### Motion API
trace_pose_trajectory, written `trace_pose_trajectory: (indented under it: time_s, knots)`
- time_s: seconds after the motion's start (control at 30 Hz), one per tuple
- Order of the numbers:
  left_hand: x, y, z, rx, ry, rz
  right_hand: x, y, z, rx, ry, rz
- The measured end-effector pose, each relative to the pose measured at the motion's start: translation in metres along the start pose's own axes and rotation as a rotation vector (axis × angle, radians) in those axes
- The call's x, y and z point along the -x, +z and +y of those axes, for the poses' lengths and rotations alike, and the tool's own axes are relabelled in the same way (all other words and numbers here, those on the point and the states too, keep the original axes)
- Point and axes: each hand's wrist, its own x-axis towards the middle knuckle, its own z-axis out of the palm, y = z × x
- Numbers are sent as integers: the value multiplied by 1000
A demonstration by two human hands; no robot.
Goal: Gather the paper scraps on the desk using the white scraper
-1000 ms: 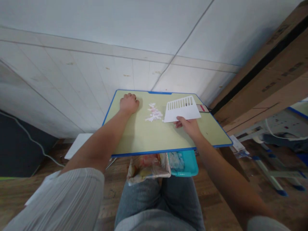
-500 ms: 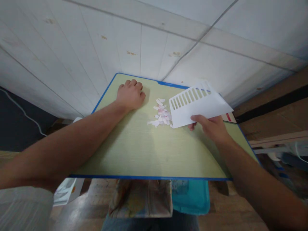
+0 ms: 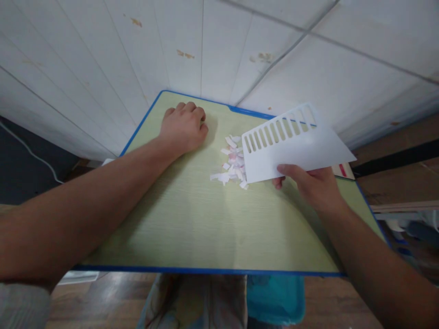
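- Right hand (image 3: 315, 185): thumb on top, fingers underneath, pinched shut on the near long edge of the white card (image 3: 302, 148).
- Left hand (image 3: 185, 125): palm down on the desk (image 3: 206, 219), far left part, fingers curled in loosely. No object visible; can't tell if anything's under the palm.
- Card: over the desk, right of centre, left short end right up against the scraps (image 3: 235, 160). Overlapping or only touching, can't tell.
- To handle it well, judging from this view: get that left end low and flat to the desk so scraps don't slip underneath; press lightly, since thin card would likely bend; move slowly, or loose bits may scatter. Left hand could serve as a stop on the other side of the pile.
- Card direction: long axis runs roughly left-right, right end angled a bit toward the wall (image 3: 185, 27). Left end points at scraps, slotted long side faces the wall, plain long side faces the person.
- Card looks tilted, right end seemingly up off the desk.
- Teal bin (image 3: 277, 299): below the desk's near edge.
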Motion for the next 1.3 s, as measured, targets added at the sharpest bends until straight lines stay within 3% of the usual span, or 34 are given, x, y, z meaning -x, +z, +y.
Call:
trace_pose_trajectory:
  time_s: [0.47,0.77,1.03,1.13,1.3]
  knots:
    - [9,-18,15,-120,0,-82,21,9,-13,48,-7,-133]
    - [5,-8,9,-61,5,-31,20,17,-12,175,-127,-52]
    - [5,-11,8,-45,3,-51,11,40,-26,271,-57,-64]
    - [6,-18,11,-70,-4,-85,15,53,-28,315,-120,-93]
    - [8,-31,18,-163,6,-173,26,64,-24,421,-344,-140]
